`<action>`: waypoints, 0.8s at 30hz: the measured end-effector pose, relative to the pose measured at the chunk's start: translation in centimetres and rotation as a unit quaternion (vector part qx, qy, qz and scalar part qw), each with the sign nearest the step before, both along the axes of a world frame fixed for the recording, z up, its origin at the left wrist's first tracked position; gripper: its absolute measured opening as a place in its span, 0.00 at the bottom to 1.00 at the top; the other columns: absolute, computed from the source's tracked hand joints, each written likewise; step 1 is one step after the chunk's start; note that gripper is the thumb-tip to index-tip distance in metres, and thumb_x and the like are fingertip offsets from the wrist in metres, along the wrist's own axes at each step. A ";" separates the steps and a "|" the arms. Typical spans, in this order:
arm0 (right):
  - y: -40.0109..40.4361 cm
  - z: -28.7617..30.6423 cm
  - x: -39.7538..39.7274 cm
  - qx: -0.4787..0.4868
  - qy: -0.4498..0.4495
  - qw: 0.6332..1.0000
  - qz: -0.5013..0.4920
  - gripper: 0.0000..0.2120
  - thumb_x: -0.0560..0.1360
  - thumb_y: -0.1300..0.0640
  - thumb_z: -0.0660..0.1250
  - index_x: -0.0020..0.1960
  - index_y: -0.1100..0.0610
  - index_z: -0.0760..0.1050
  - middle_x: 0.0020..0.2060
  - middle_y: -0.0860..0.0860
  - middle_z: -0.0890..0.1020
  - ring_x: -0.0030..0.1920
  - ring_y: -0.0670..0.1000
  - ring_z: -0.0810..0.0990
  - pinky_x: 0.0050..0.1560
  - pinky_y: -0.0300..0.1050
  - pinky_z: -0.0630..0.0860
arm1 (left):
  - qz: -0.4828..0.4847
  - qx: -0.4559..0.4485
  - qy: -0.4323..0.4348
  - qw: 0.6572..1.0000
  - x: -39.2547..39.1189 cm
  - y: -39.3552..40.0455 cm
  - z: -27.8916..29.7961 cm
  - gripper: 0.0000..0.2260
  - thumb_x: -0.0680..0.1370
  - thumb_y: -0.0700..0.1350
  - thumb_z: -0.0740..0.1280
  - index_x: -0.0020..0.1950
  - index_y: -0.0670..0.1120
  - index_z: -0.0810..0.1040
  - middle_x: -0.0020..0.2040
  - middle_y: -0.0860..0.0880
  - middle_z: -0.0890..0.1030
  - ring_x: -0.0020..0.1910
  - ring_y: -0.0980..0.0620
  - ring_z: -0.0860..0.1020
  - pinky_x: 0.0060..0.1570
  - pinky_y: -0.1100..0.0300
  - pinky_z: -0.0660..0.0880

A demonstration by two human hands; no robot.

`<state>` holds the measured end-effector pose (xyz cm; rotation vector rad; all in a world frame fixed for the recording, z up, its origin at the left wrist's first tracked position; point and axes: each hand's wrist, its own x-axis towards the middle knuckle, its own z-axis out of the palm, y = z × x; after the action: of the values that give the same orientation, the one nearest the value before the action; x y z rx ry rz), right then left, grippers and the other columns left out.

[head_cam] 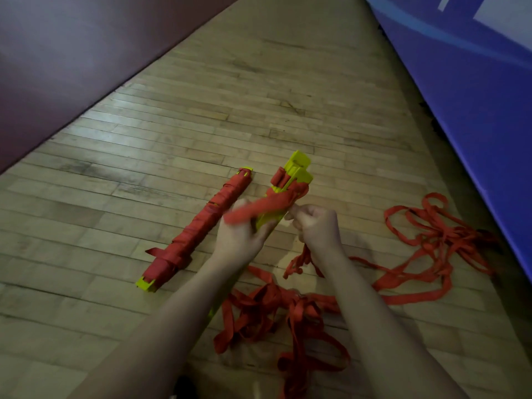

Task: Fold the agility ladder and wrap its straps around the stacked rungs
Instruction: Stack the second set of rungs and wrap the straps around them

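Both bare forearms reach forward, left hand (239, 234) and right hand (315, 226) close together, fingers curled.

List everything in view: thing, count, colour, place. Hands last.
wrapped bundle: one, yellow rungs bound in red strap, lying on the floor left of the hands
rung stack: one, yellow, partly wrapped, held up at centre
loose straps: one long tangle, red, on the floor at right and bottom centre
floor: wooden planks, tan
maroon mat: one, top left
blue mat: one, right edge
left hand: grips the stack and a length of strap
right hand: curled round strap beside the stack
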<state>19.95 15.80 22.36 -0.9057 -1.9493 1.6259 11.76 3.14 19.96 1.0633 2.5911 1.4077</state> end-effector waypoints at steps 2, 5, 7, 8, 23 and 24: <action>-0.1 0.4 0.2 -0.010 0.000 1.000 0.008 0.16 0.76 0.61 0.65 0.30 0.55 0.76 0.20 0.44 0.71 0.21 0.40 0.65 0.27 0.38 0.61 | 0.024 0.015 -0.020 0.999 0.1 0.3 -0.1 0.12 0.74 0.53 0.67 0.43 0.46 0.70 0.38 0.49 0.74 0.38 0.48 0.75 0.39 0.46 0.73; -0.6 1.7 0.4 -0.018 0.000 0.997 0.070 0.17 0.77 0.60 0.63 0.29 0.57 0.73 0.23 0.52 0.71 0.22 0.44 0.66 0.27 0.38 0.63 | 0.031 0.050 -0.033 0.998 -0.6 0.4 -0.4 0.13 0.73 0.52 0.68 0.47 0.46 0.69 0.41 0.48 0.74 0.38 0.46 0.74 0.38 0.43 0.73; -0.9 2.2 0.6 -0.036 0.006 0.994 0.102 0.12 0.72 0.58 0.63 0.31 0.61 0.73 0.26 0.57 0.69 0.24 0.47 0.65 0.28 0.40 0.62 | 0.017 0.032 -0.010 0.999 -0.9 0.0 -0.6 0.15 0.72 0.53 0.68 0.49 0.45 0.69 0.42 0.48 0.73 0.39 0.47 0.74 0.38 0.44 0.73; -0.8 2.3 0.7 -0.062 0.018 0.993 0.100 0.11 0.70 0.58 0.63 0.32 0.63 0.72 0.28 0.58 0.69 0.24 0.48 0.65 0.28 0.41 0.61 | 0.007 0.026 -0.014 1.000 -0.8 -0.2 -0.6 0.15 0.72 0.54 0.68 0.49 0.45 0.69 0.42 0.49 0.74 0.38 0.49 0.74 0.37 0.45 0.73; 0.9 1.4 1.3 0.065 -0.004 0.998 0.021 0.02 0.71 0.59 0.73 0.41 0.55 0.80 0.34 0.45 0.82 0.36 0.39 0.78 0.40 0.32 0.71 | -0.104 0.039 -0.245 0.963 -1.5 -1.4 0.2 0.28 0.61 0.62 0.74 0.47 0.48 0.64 0.47 0.34 0.77 0.43 0.36 0.78 0.43 0.38 0.76; 0.9 1.4 1.2 0.075 -0.001 0.997 0.023 0.02 0.70 0.60 0.73 0.40 0.56 0.81 0.34 0.46 0.82 0.36 0.40 0.78 0.40 0.33 0.72 | -0.111 0.038 -0.262 0.958 -1.4 -1.5 0.4 0.28 0.62 0.62 0.73 0.48 0.47 0.65 0.46 0.34 0.77 0.42 0.38 0.77 0.44 0.41 0.75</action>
<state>21.16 16.74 23.72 -0.8097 -2.0765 1.4803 10.35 1.66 20.31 0.8117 1.9973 1.4912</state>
